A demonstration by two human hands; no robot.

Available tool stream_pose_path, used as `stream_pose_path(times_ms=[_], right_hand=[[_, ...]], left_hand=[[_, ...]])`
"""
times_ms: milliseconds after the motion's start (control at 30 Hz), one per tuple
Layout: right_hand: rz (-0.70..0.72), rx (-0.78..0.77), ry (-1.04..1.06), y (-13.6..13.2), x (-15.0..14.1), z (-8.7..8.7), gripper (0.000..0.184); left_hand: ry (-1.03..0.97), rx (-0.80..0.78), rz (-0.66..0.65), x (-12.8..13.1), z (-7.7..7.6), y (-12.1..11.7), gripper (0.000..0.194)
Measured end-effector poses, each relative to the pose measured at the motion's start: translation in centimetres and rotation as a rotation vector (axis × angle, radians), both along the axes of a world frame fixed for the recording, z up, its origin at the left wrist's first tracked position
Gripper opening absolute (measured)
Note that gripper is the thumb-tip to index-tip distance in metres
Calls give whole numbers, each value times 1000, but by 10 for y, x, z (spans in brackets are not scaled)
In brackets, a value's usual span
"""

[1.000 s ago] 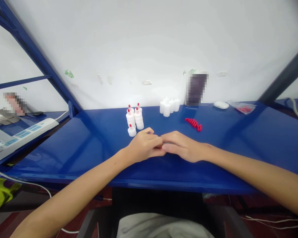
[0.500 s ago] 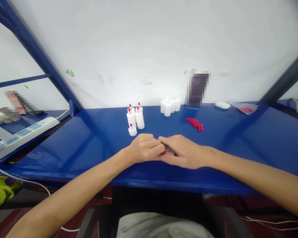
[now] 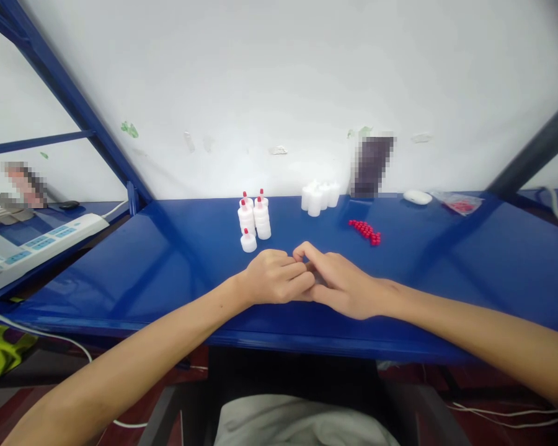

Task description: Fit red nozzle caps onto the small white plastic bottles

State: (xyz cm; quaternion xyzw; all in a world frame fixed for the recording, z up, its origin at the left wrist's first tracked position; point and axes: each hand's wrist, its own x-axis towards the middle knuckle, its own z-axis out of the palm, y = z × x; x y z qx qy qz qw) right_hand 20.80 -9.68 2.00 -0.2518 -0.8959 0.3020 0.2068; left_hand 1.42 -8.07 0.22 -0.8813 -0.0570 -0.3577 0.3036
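My left hand (image 3: 281,277) is closed, its fingers curled against my right hand (image 3: 346,285) above the front part of the blue table. My right hand's thumb and index finger are bent in towards the left fingers and touch them. A small pale patch shows in the gap between the hands; the rest of what they hold is hidden. Just beyond my left hand stand several white squeeze bottles (image 3: 262,223) with red tips, one of them shorter (image 3: 248,241) and nearest to me. Past my right hand lies a cluster of small red caps (image 3: 365,229).
Several white bottles without red tips (image 3: 314,203) stand by the wall. Right of them are a dark pixelated panel (image 3: 372,166), a white mouse-shaped object (image 3: 417,197) and a clear bag of red pieces (image 3: 460,204). A white power strip (image 3: 51,244) lies at left on the blue table (image 3: 167,272).
The red spot seen between my hands is now covered by my fingers. My right index finger has risen and bent more, and my left fingers have shifted slightly right.
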Motion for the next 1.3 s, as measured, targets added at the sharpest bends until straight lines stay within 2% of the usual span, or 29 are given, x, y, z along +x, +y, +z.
stream_pose_path(times_ms=[133,467,633,733,867,967,1033,1133,1300], right_hand=[[-75,65,-26,0,-1,-2,18],[-63,58,23,1,2,-4,16],[-8,62,46,10,6,-9,34],[-80,8,136,18,7,-11,37],[-227,-47,143,32,11,-14,27],[-261,-84,137,43,14,-16,23],[-276,-115,141,47,15,-16,26],[-311,-63,104,49,15,-17,28],[-261,23,53,46,15,-17,22]], left_hand=[[1,-30,39,1,-2,1,37],[13,-28,92,1,0,2,35],[48,29,62,-7,9,7,38],[-22,17,134,-26,17,15,41],[-187,-176,347,-69,31,28,41],[-319,-385,496,-98,40,35,42],[-325,-523,567,-109,42,37,43],[-292,-659,610,-110,42,38,45],[-165,-742,566,-93,40,34,44]])
